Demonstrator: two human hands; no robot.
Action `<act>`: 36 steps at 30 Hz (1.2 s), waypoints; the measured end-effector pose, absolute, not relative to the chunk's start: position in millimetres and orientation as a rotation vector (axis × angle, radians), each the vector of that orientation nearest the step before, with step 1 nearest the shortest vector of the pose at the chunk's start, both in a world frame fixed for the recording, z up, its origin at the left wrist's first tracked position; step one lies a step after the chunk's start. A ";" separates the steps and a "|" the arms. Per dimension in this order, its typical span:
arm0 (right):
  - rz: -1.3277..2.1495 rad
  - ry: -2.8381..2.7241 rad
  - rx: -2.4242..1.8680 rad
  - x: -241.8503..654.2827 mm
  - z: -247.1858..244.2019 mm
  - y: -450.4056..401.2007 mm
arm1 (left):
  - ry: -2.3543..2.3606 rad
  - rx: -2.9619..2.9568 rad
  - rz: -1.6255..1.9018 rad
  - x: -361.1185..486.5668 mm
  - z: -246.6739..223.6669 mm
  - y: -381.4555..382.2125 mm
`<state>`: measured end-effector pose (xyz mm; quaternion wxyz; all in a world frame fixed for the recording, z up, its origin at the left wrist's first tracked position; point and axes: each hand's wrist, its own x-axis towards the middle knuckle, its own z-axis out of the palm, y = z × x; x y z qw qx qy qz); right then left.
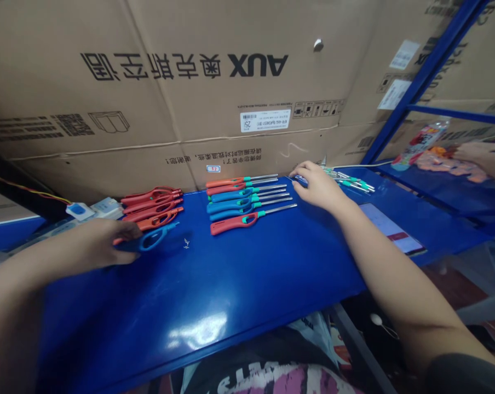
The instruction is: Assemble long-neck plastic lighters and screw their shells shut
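My left hand (122,241) is wrapped round a blue lighter handle (154,238), which has no metal tube on its front end. Beside it lies a stack of red and orange lighter handles (155,205), also without tubes. My right hand (315,186) is at the back of the table with its fingers curled and thumb drawn in, over small parts (300,179); what the fingertips grip is too small to tell. Just right of it lies a pile of metal tubes with green ends (350,180). In the middle, several long-nosed lighters (235,223), red, orange and blue, lie in a row.
A large cardboard sheet (206,115) stands behind the blue table (239,273). A phone (391,229) lies under my right forearm. White boxes with wires (105,208) sit at the left. Beyond a blue frame post (412,93) are a bottle (422,143) and another person's hand (479,156).
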<state>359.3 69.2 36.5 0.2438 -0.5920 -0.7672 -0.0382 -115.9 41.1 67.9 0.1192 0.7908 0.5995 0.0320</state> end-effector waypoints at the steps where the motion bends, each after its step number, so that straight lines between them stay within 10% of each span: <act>1: -0.009 -2.052 -1.467 351.3 40.0 64.4 | 1.589 2.333 0.067 -102.7 71.6 31.1; 10: 1.119 -2.464 -0.575 290.6 43.0 16.8 | 0.970 2.480 0.653 26.6 -1.4 -25.3; 36: 0.721 -2.709 -0.878 296.8 33.3 28.2 | 1.059 2.417 0.876 13.6 -30.5 -3.0</act>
